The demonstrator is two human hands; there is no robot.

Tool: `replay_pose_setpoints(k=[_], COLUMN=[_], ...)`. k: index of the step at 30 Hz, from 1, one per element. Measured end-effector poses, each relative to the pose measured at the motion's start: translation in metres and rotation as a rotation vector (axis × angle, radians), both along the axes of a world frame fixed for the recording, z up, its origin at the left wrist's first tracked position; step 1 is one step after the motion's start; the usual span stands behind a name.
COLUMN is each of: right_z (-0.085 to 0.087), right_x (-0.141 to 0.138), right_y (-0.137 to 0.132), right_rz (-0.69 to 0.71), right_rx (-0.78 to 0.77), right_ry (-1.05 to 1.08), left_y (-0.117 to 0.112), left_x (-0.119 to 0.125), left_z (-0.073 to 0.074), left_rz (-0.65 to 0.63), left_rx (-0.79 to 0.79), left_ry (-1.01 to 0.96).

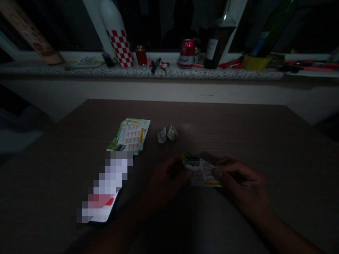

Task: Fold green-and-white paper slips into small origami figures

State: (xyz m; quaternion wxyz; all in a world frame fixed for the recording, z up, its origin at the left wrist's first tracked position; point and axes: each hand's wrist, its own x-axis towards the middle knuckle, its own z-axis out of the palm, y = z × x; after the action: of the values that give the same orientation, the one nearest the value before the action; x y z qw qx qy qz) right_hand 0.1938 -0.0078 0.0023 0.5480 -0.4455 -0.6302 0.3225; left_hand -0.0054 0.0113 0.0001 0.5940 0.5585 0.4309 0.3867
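A small printed paper sheet (201,172) lies on the dark wooden table (238,134), pinched at both sides. My left hand (166,183) grips its left edge with closed fingers. My right hand (238,185) grips its right edge the same way. Two small folded paper shapes (167,134) stand side by side just beyond the sheet. A stack of printed leaflets (131,135) lies to the left of them.
A phone with a lit screen (106,190) lies left of my left hand. Beyond the table, a stone windowsill (132,72) holds a red can (186,53), a dark bottle (217,46), a red-and-white checked container (119,42) and small clutter. The scene is dim.
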Motion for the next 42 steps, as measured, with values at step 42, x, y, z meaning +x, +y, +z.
replay_pose_setpoints(k=[42], right_z=[-0.019], right_x=[0.003], right_y=[0.018], right_rz=[0.289], right_rx=[0.1], right_ry=[-0.714], left_y=[0.006], left_x=[-0.019], left_z=[0.008], left_rz=[-0.553], left_rx=[0.877], left_ry=[0.848])
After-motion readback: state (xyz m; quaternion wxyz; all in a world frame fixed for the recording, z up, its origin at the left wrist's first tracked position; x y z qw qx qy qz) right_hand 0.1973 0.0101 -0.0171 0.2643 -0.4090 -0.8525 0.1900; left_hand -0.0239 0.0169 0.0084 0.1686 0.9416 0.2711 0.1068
